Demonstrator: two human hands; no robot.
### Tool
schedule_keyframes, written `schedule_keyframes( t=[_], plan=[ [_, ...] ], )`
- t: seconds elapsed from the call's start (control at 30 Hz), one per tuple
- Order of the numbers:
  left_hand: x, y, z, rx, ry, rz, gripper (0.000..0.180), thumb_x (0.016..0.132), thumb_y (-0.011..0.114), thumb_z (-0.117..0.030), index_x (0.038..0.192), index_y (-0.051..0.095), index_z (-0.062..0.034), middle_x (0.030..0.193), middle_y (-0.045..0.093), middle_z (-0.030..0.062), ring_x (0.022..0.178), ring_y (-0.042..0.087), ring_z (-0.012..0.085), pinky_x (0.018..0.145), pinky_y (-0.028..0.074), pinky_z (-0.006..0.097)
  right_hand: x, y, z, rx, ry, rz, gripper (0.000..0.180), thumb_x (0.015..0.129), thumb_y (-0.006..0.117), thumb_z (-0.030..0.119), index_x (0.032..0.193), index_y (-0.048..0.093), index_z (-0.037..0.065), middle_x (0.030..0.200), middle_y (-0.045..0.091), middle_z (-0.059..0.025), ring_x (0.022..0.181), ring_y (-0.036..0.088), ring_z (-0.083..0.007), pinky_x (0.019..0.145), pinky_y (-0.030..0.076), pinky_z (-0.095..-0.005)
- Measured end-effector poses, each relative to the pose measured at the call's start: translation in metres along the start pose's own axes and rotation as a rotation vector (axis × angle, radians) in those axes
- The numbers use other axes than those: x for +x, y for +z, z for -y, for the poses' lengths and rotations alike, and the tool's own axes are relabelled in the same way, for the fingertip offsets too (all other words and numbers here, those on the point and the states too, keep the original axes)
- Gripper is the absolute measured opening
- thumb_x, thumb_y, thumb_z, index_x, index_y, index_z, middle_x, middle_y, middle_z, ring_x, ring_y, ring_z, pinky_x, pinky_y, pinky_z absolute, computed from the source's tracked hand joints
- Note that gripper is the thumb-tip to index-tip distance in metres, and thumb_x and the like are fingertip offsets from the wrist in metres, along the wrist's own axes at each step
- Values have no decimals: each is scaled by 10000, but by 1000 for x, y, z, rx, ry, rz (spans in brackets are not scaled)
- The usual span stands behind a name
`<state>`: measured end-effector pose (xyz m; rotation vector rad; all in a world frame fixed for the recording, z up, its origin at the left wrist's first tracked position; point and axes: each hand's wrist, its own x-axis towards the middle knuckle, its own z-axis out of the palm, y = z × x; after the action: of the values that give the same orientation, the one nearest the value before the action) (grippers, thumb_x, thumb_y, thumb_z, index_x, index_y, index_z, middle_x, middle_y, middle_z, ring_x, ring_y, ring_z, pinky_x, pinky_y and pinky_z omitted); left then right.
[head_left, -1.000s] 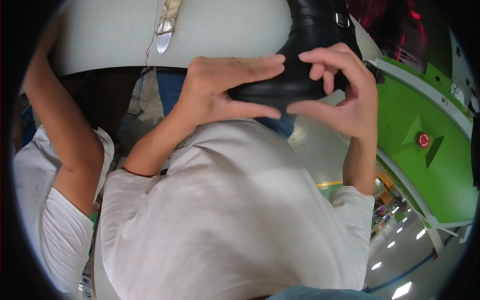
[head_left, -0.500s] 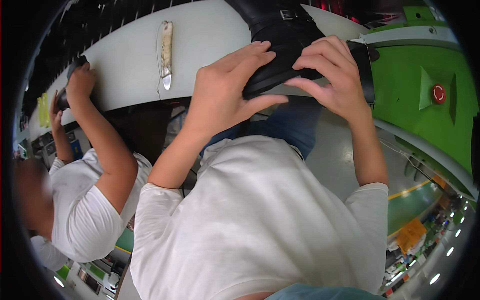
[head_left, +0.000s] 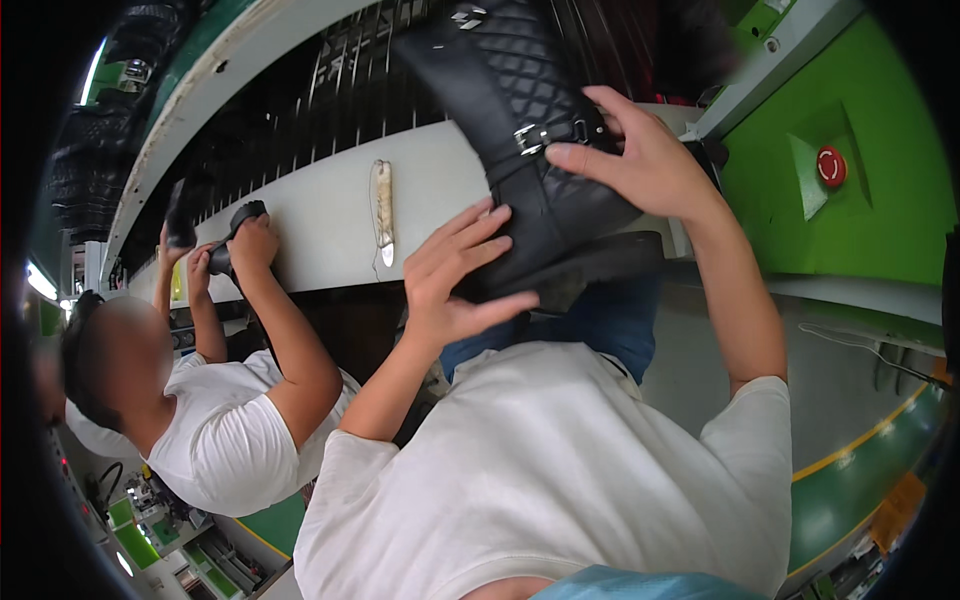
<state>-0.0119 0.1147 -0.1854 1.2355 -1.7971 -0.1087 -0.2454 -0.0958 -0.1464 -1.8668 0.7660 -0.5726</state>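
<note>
Grip: right hand (head_left: 640, 165) holds black boot (head_left: 550, 215) at the ankle, thumb by the buckle (head_left: 530, 139). Left hand (head_left: 440, 288) open, fingers laid on the boot's side lower down, thumb off it. Boot tilted in front of the body at the near edge of the white bench (head_left: 330, 200); can't tell if they touch.

Progress, my read: upper looks built, quilted shaft (head_left: 515, 70) and buckle both on. Foot end too blurred to judge. Boot not set down, so handling looks unfinished.

Knife (head_left: 384, 215) with wrapped handle on bench, untouched. Co-worker (head_left: 230, 440) at left holds dark piece (head_left: 220, 260). Green machine (head_left: 760, 220) at right, red button (head_left: 831, 167).
</note>
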Motion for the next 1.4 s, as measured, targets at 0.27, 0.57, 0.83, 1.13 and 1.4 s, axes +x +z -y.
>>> schedule_keyframes(
  t=[0.27, 0.57, 0.83, 1.13, 1.4],
  plan=[
    [162, -90, -76, 607, 349, 255, 1262, 544, 1051, -604, 1631, 632, -120, 1474, 765, 140, 1385, 710, 389, 1114, 566, 526, -17, 2, 133, -708, -610, 4, 503, 859, 931, 339, 1238, 757, 57, 1006, 801, -137, 970, 802, -418, 816, 636, -527],
    [184, -94, -81, 699, 135, 641, 936, 666, 1042, -642, 1379, 802, -84, 999, 802, 88, 810, 788, 345, 681, 574, 400, -25, -38, 25, 309, -637, -442, 923, 1089, 619, 748, 1610, 594, -14, 1528, 690, -180, 1414, 671, -289, 1270, 468, -487],
    [183, -110, -80, 680, 21, 679, 754, 763, 1004, -587, 1234, 829, -25, 920, 757, 119, 771, 761, 364, 666, 557, 421, -38, 98, -1, 626, -456, -568, 841, 1168, 482, 709, 1549, 559, -37, 1353, 675, -138, 1210, 649, -222, 1089, 494, -372],
    [171, -110, -71, 480, 116, 605, 692, 758, 1028, -449, 1181, 798, 48, 829, 753, 166, 709, 753, 362, 656, 587, 402, -20, 103, 15, 585, -547, -557, 637, 1190, 488, 550, 1366, 592, -53, 1187, 641, -141, 1023, 623, -219, 938, 519, -369],
    [168, -109, -65, 464, 184, 629, 670, 777, 1038, -410, 1191, 791, 56, 757, 708, 121, 618, 712, 324, 576, 544, 386, -19, 84, 16, 596, -561, -541, 711, 1169, 441, 623, 1340, 599, -50, 1178, 616, -140, 1053, 624, -238, 978, 507, -383]
  ],
)
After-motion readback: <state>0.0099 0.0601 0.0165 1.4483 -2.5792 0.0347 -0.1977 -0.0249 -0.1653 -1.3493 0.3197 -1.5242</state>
